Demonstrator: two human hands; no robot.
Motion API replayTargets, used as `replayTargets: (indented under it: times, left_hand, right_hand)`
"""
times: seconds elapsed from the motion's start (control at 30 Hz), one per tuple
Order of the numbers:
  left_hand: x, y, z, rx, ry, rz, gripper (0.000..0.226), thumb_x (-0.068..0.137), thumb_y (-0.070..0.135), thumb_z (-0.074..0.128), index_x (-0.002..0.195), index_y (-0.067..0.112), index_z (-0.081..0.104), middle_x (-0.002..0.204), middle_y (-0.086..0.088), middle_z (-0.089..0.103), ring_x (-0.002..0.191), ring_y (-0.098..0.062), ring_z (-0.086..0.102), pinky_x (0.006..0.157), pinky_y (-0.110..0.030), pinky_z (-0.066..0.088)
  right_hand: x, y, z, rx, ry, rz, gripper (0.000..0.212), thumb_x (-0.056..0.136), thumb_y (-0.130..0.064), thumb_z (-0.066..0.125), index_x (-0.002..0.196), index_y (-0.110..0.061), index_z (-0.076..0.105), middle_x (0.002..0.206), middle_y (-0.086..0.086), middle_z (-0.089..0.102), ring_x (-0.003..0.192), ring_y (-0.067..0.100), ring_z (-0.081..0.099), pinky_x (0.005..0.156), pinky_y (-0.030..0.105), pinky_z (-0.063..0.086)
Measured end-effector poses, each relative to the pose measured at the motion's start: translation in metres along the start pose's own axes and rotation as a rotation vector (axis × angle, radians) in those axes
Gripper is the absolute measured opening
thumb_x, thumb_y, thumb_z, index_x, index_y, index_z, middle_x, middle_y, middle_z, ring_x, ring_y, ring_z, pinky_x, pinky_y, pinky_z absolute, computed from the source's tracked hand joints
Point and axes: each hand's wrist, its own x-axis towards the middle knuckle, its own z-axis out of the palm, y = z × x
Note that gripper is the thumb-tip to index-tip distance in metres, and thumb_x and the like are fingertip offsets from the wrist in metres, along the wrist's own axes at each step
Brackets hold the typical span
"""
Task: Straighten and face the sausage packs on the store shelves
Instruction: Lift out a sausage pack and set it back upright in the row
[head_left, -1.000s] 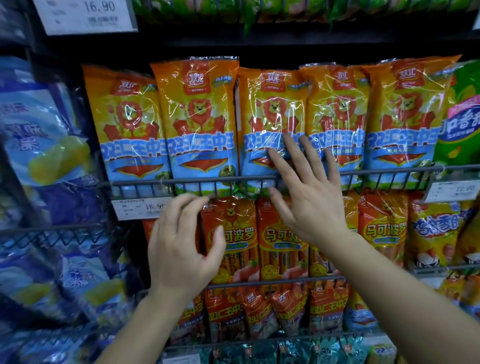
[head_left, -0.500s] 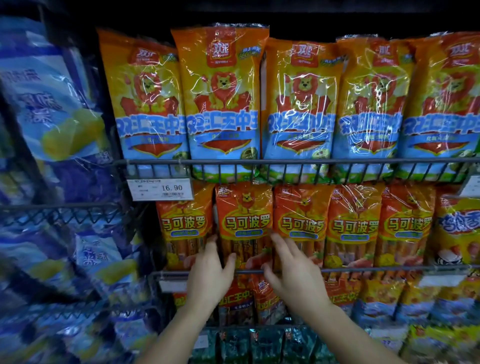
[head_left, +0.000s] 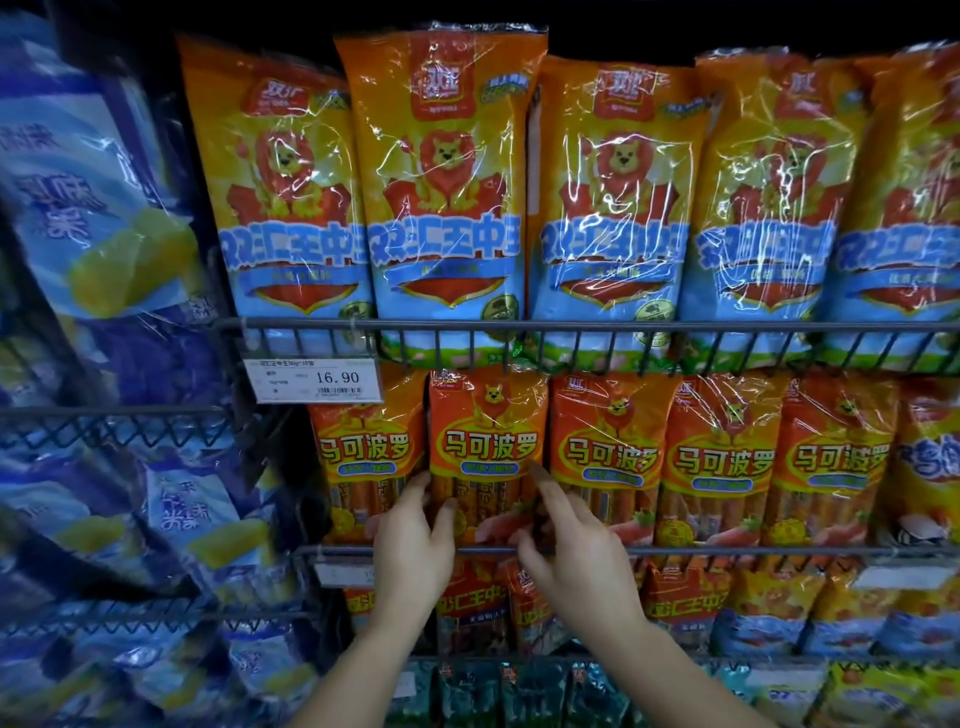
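Both hands at one orange sausage pack (head_left: 485, 452) on the middle wire shelf (head_left: 727, 550).

I see tall, glossy lion-print packs (head_left: 602, 208) standing upright on the upper tier. Below them, the orange sausage pack stands second from left, its crinkled film showing sausage rods. The left hand (head_left: 410, 540) pinches its left edge, thumb on the front. The right hand (head_left: 576, 551) pinches its right edge, index finger extended up the side. One second ago the right hand lay flat on the lion-print packs. The price tag (head_left: 318, 379) reads 16.90.
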Motion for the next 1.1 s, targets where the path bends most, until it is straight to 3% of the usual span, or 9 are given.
replayTargets:
  times: [0.2,0.33,0.43,0.53,0.7,0.8,0.87,0.97,1.1]
  left_hand:
    - [-0.002,0.003,-0.005,0.116,0.032,0.018,0.041,0.097,0.019,0.058,0.135,0.005,0.053,0.106,-0.009,0.071,0.089,-0.026,0.069,0.067,-0.026,0.046]
    - [0.001,0.007,-0.010,0.272,-0.001,0.026,0.025,0.096,0.026,0.059,0.112,0.007,0.061,0.075,0.000,0.065,0.061,-0.018,0.064,0.056,-0.032,0.053]
    - [-0.005,0.010,-0.016,0.375,0.033,0.049,0.021,0.093,0.032,0.062,0.100,0.012,0.062,0.070,0.002,0.065,0.058,-0.017,0.064,0.049,-0.031,0.051]
    - [-0.013,0.008,-0.019,0.410,0.092,0.130,0.029,0.088,0.029,0.070,0.108,0.013,0.058,0.085,0.002,0.062,0.071,-0.020,0.066,0.049,-0.027,0.049]
    - [-0.016,0.008,-0.008,0.469,0.152,0.407,0.058,0.073,0.027,0.083,0.120,0.009,0.056,0.118,-0.007,0.047,0.106,-0.027,0.056,0.072,-0.035,0.057]
    - [-0.021,0.012,0.004,0.525,0.065,0.376,0.080,0.075,0.039,0.080,0.141,0.017,0.042,0.141,-0.011,0.033,0.131,-0.031,0.037,0.085,-0.039,0.058]
    - [-0.024,0.014,0.010,0.515,0.037,0.315,0.087,0.079,0.042,0.076,0.149,0.022,0.030,0.149,-0.010,0.022,0.137,-0.033,0.029,0.080,-0.041,0.060]
    - [-0.027,0.015,0.013,0.500,0.047,0.308,0.087,0.079,0.041,0.075,0.151,0.022,0.028,0.150,-0.012,0.022,0.135,-0.036,0.032,0.073,-0.041,0.061]
    - [-0.025,0.014,0.015,0.489,0.055,0.311,0.087,0.079,0.039,0.075,0.151,0.022,0.029,0.149,-0.012,0.023,0.132,-0.034,0.032,0.064,-0.036,0.062]
  right_hand:
    - [-0.001,0.000,0.006,0.007,-0.018,-0.022,0.075,0.094,-0.038,0.058,0.155,-0.037,0.015,0.098,-0.007,0.059,0.058,0.007,0.052,0.044,0.022,0.047]
    - [-0.002,0.001,0.008,0.030,-0.025,-0.025,0.075,0.094,-0.036,0.057,0.155,-0.039,0.014,0.096,-0.007,0.060,0.055,0.006,0.050,0.042,0.020,0.044]
    - [-0.002,0.001,0.007,0.045,-0.038,-0.015,0.074,0.095,-0.034,0.058,0.156,-0.039,0.016,0.098,-0.007,0.061,0.053,0.003,0.047,0.042,0.014,0.038]
    - [-0.002,0.002,0.006,0.101,-0.048,-0.019,0.076,0.096,-0.032,0.058,0.155,-0.043,0.012,0.095,-0.008,0.059,0.057,0.004,0.050,0.046,0.017,0.043]
    - [-0.003,0.006,0.006,0.186,-0.048,-0.015,0.079,0.094,-0.030,0.060,0.153,-0.049,0.011,0.096,-0.014,0.054,0.075,0.007,0.058,0.063,0.025,0.054]
    - [-0.005,0.006,0.006,0.172,-0.049,-0.030,0.080,0.094,-0.031,0.060,0.152,-0.052,0.008,0.101,-0.012,0.056,0.076,0.007,0.059,0.063,0.026,0.055]
    - [-0.006,0.003,0.007,0.136,-0.048,-0.042,0.080,0.094,-0.033,0.058,0.152,-0.051,0.006,0.108,-0.009,0.059,0.074,0.006,0.060,0.059,0.025,0.054]
    - [-0.008,-0.003,0.011,0.054,-0.032,-0.052,0.076,0.091,-0.040,0.051,0.153,-0.047,0.008,0.136,-0.006,0.055,0.085,0.008,0.065,0.057,0.018,0.050]
    - [-0.007,-0.008,0.015,0.099,-0.011,-0.035,0.070,0.091,-0.044,0.044,0.152,-0.050,0.009,0.152,-0.009,0.041,0.099,0.011,0.065,0.066,0.026,0.056]
